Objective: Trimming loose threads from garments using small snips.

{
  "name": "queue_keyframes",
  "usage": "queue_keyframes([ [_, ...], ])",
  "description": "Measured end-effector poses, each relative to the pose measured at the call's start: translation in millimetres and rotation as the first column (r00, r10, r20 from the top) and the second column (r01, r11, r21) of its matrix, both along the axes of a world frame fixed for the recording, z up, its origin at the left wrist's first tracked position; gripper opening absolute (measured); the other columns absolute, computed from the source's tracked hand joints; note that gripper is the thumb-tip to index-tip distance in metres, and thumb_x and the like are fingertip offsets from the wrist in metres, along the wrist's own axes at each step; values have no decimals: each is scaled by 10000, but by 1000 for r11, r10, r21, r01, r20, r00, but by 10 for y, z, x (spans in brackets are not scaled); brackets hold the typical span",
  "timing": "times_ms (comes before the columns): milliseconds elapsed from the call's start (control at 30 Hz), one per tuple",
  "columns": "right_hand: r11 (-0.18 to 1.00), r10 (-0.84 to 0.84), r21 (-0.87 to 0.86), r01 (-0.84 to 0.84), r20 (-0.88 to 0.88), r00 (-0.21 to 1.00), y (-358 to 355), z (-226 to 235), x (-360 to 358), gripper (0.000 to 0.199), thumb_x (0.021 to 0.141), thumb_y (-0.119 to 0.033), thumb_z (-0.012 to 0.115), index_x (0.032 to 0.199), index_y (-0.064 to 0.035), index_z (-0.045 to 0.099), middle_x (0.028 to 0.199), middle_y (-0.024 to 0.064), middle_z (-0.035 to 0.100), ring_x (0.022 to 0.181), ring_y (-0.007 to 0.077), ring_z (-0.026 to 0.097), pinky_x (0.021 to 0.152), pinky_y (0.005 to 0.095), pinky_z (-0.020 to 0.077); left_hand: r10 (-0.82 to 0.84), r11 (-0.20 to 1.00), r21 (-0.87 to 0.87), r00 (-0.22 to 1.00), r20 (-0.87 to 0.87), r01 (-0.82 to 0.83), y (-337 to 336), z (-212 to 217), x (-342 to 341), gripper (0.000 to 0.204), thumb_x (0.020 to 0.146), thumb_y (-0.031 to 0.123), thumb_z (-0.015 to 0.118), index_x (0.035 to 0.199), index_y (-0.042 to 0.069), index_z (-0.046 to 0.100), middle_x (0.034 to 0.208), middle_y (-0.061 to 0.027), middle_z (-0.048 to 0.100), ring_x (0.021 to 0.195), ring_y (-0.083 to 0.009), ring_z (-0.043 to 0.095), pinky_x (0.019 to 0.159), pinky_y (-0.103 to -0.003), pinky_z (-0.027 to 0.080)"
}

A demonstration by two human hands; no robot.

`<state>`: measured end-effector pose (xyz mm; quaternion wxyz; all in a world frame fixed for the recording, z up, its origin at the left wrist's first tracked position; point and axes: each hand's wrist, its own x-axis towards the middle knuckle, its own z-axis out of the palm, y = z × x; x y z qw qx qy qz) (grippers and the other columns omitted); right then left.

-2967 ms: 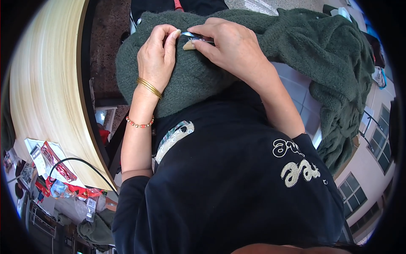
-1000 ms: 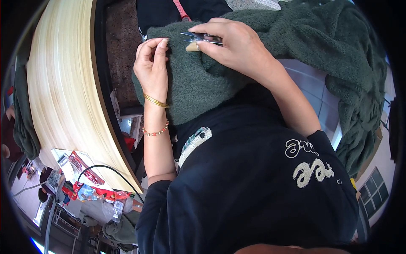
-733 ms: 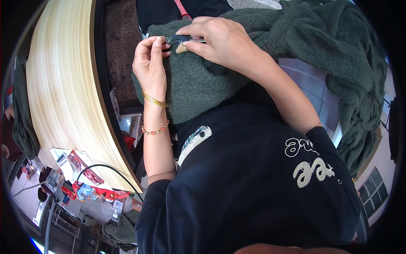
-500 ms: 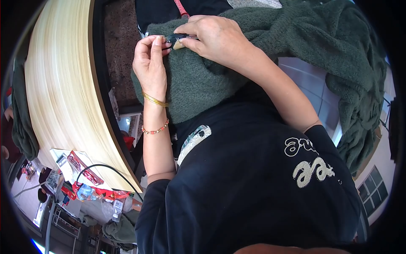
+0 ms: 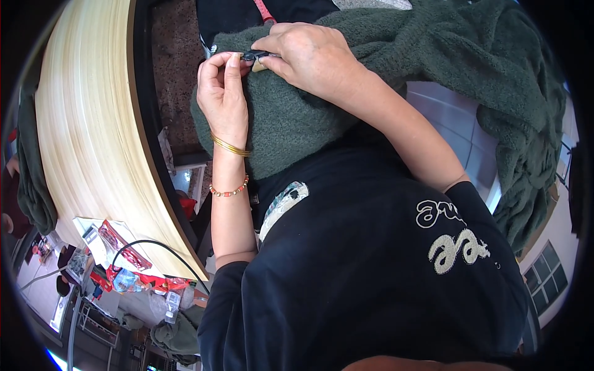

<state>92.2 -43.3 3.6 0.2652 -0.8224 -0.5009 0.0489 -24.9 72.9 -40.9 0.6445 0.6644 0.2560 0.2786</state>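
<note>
A dark green fuzzy knit cloth (image 5: 291, 123) lies across my lap. Above its far edge, my right hand (image 5: 312, 57) pinches a small black object (image 5: 255, 55), its exact kind unclear. A small beige piece (image 5: 258, 65) shows just under that object. My left hand (image 5: 224, 102), with gold bangles and a beaded bracelet at its wrist, has thumb and forefinger pressed together at the black object's left end. Whatever lies between those fingertips is too small to make out. A tiny shiny bit (image 5: 214, 48) sits by the cloth's far left edge.
A pale wooden table (image 5: 86, 123) with a dark edge stands to my left. Printed packaging (image 5: 124, 247) and a black cable (image 5: 154, 242) lie at its near end. Beyond my hands is a red strip (image 5: 264, 11). More green cloth (image 5: 495, 74) drapes down on the right.
My left hand has shifted slightly right, nearer my right hand, which has edged left. The gap between fingertips has narrowed around the black object. The cloth lies almost unchanged.
</note>
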Motion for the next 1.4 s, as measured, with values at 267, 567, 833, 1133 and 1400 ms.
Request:
queue_keyframes([
  [267, 998, 12, 53, -13, 19, 1000, 3, -37, 5, 214, 827, -241, 652, 967, -91, 710, 846, 43, 658, 807, 230, 662, 683, 348, 541, 8, 998, 65, 1000, -20, -7, -19, 17, -1, 107, 965, 98, 546, 969, -7, 570, 871, -47, 614, 794, -101, 636, 732, -234, 524],
  [567, 999, -26, 42, 29, -83, 996, -162, -20, -41, 231, 823, -187, 659, 1024, -76, 672, 885, 49, 648, 778, 241, 649, 682, 347, 525, 95, 995, 28, 995, 27, -96, 354, 159, -43, 164, 997, 141, 488, 1035, -13, 526, 887, -76, 622, 714, -115, 653, 604, -212, 511],
  [833, 998, -34, 48, 38, -80, 996, -196, -12, -61, 246, 822, -183, 661, 1046, -80, 665, 879, 48, 637, 778, 235, 646, 681, 340, 526, 100, 613, 729, 885, -455, 305, 638, 121, 172, 319, 793, 308, 730, 1003, 70, 698, 1038, -146, 634, 936, -283, 630, 824, -362, 501],
  [1133, 997, -41, 60, 45, -69, 997, -215, 12, -20, 258, 821, -187, 670, 1054, -76, 669, 883, 48, 641, 781, 234, 649, 683, 337, 525, 81, 845, 477, 825, -559, 240, 676, -29, 107, 199, 843, 205, 667, 903, 18, 696, 877, -160, 667, 760, -280, 658, 719, -355, 517],
  [1400, 981, 7, 193, 23, -154, 988, -104, 184, -30, 285, 813, -179, 683, 1074, -65, 666, 862, 67, 633, 735, 235, 640, 643, 324, 509, 40, 999, -11, 994, -104, -41, 535, 245, -25, 151, 928, 144, 625, 991, 9, 651, 875, -18, 654, 766, -57, 598, 682, -191, 485],
])
